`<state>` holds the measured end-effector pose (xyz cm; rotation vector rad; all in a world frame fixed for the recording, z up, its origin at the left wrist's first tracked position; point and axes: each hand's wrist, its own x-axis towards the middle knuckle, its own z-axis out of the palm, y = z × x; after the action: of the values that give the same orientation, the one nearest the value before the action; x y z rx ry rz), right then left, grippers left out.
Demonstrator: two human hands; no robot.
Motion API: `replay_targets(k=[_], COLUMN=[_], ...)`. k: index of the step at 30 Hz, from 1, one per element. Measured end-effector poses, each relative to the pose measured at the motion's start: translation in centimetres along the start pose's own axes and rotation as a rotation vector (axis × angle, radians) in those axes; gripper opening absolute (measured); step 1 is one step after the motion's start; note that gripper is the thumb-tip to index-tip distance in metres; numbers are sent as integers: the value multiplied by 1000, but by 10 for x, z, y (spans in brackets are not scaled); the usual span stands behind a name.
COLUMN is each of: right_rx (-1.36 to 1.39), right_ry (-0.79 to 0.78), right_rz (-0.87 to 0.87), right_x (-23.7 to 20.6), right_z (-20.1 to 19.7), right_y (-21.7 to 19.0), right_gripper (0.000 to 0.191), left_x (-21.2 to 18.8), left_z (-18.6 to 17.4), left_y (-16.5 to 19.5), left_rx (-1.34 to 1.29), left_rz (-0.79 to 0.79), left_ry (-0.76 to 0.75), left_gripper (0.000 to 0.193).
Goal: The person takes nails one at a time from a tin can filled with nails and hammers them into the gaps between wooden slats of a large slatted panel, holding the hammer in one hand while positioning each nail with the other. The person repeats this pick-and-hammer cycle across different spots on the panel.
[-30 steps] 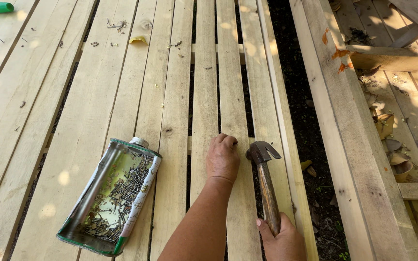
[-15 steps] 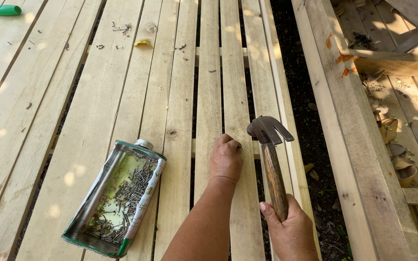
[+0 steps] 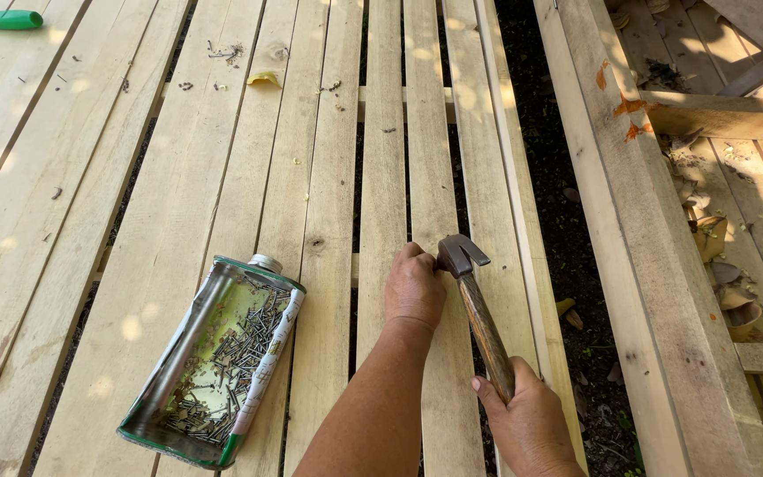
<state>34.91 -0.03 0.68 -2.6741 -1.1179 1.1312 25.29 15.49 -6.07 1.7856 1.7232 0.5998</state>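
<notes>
- The work in hand is nailing pale wooden slats [image 3: 381, 159] onto a cross-piece underneath; judging by how things lie, the nail at the left hand [image 3: 414, 287] is just being started, not yet driven home.
- The left hand's fingers [image 3: 408, 258] are curled together and pressed to the slat, seemingly pinching a nail; the nail itself is hidden under them, so I cannot tell how deep it sits.
- The right hand [image 3: 530, 422] has its fingers clamped round the lower end of a brown wooden-handled claw hammer [image 3: 479, 309]; its dark steel head sits just beside the left fingers, touching or nearly touching them.
- Done so far, as far as can be seen: several slats lie side by side with narrow gaps, running away from the fingers. Whether they are already fastened I cannot tell; no nail heads show clearly.
- Left: this nail, and probably more along the same cross-piece.
- Counts: one hammer; two hands; one flat green-rimmed metal can cut open on its side [image 3: 214, 362], to the left of the left fingers, holding many loose small nails, too many to count.
- One green plastic tool handle [image 3: 6, 19] lies well away, far beyond and left of the fingers.
- One thick pale timber beam [image 3: 629, 221] lies to the right of the right fingers, across a dark gap.
</notes>
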Motion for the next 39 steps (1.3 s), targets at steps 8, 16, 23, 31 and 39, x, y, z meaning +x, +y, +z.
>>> replay_targets(k=[8, 16, 23, 31, 39], right_rx=[79, 236, 103, 15, 48], right_ry=[80, 217, 115, 74, 73], right_rz=[-22, -233, -142, -80, -108], right_x=[0, -3, 5, 11, 4], right_z=[-4, -8, 6, -5, 9], right_y=[10, 2, 14, 5, 9], right_gripper=[37, 41, 36, 38, 38], left_x=[-55, -71, -76, -76, -76], left_z=[-14, -12, -9, -12, -18], left_y=[-35, -20, -16, -12, -3], left_rx=[-36, 455, 521, 524, 557], left_rz=[278, 446, 452, 395, 343], left_ry=[-12, -182, -135, -249, -326], left_gripper=[31, 30, 39, 42, 37])
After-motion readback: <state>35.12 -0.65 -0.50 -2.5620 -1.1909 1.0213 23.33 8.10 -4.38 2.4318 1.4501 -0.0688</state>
